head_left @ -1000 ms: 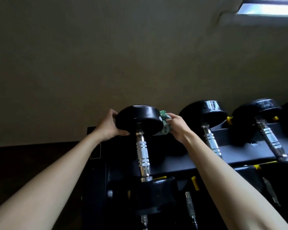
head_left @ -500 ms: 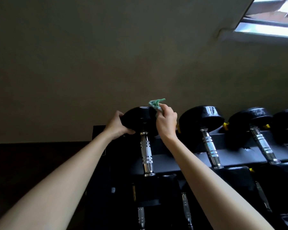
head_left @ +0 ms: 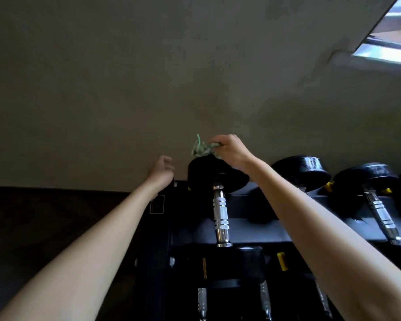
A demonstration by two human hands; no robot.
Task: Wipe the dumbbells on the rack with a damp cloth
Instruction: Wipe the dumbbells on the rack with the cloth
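Since half a second ago the left hand point(head_left: 161, 171) has come off the end dumbbell point(head_left: 214, 174). It now hangs just left of the far head, apart from it, its grip loosely curled on nothing. The green cloth point(head_left: 200, 149) has been carried up and sits bunched on top of that head, touching the black rubber, with one corner sticking up. The right hand point(head_left: 233, 150) reaches over the head from the right, its grip clamped on the cloth and its fingers curled down round the bundle.

The end dumbbell lies on the top tier of the rack point(head_left: 252, 230). Its chrome handle point(head_left: 220, 216) runs toward the person and is bare, and its near head is in shadow below. To its right on the same tier a second dumbbell point(head_left: 303, 169) and a third dumbbell point(head_left: 368, 177) lie alongside, with yellow tabs point(head_left: 328, 185) beside their heads. Below the end dumbbell, lower handles point(head_left: 202, 302) show dimly. Behind it stands a plain wall point(head_left: 125, 89). A window point(head_left: 389, 49) is well up and to its right.
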